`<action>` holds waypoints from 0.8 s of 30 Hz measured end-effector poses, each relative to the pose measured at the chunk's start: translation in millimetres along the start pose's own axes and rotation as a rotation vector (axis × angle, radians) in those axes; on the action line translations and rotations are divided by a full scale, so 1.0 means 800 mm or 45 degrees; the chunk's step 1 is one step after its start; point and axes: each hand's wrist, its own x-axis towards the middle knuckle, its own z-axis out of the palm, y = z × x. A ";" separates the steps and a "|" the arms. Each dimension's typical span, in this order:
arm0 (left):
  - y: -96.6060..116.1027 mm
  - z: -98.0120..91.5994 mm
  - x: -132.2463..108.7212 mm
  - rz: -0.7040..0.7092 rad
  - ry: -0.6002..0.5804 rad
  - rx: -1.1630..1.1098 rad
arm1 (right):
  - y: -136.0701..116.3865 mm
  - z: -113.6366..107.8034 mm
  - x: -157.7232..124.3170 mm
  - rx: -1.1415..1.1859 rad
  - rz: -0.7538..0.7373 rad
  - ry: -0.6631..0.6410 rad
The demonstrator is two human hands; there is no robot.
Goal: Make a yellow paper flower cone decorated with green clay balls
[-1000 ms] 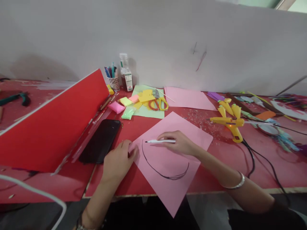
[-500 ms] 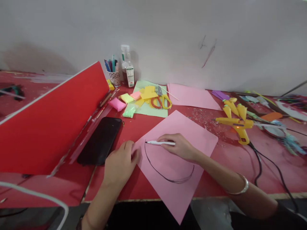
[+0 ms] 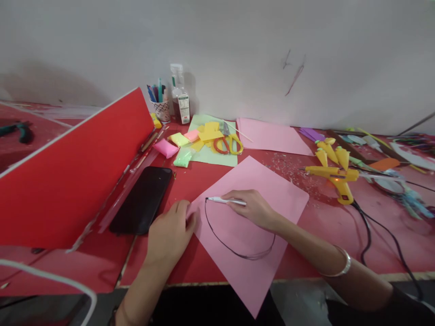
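Observation:
A pink sheet (image 3: pixel 234 226) lies turned cornerwise on the red table, its lowest corner hanging past the front edge. My right hand (image 3: pixel 253 206) grips a white marker (image 3: pixel 224 200), whose dark tip touches the sheet at the upper left end of a black curved line (image 3: pixel 220 241). That line bends down and round to the right, doubled along its lower right part. At the sheet's left edge, my left hand (image 3: pixel 173 228) pinches the paper between thumb and fingers.
A black phone (image 3: pixel 142 199) and a leaning red board (image 3: pixel 78 172) stand left. Behind are scissors (image 3: pixel 227 144), clay packets (image 3: pixel 166 148), a pen cup (image 3: pixel 161 111), a bottle (image 3: pixel 180 97) and pink sheets (image 3: pixel 275 136). A yellow glue gun (image 3: pixel 335 174) with black cables lies right.
The marker tip has moved very slightly up and left, adding a small dark mark at the curve's upper end. My left hand has stayed at the sheet's edge.

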 end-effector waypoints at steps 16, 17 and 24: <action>0.001 0.001 0.000 -0.004 0.027 0.004 | 0.000 -0.001 -0.001 -0.131 0.144 0.134; 0.001 0.001 0.000 -0.003 0.027 0.006 | 0.001 -0.001 -0.002 -0.135 0.147 0.137; 0.001 0.001 0.000 -0.003 0.032 0.017 | 0.001 -0.003 -0.004 -0.239 0.227 0.215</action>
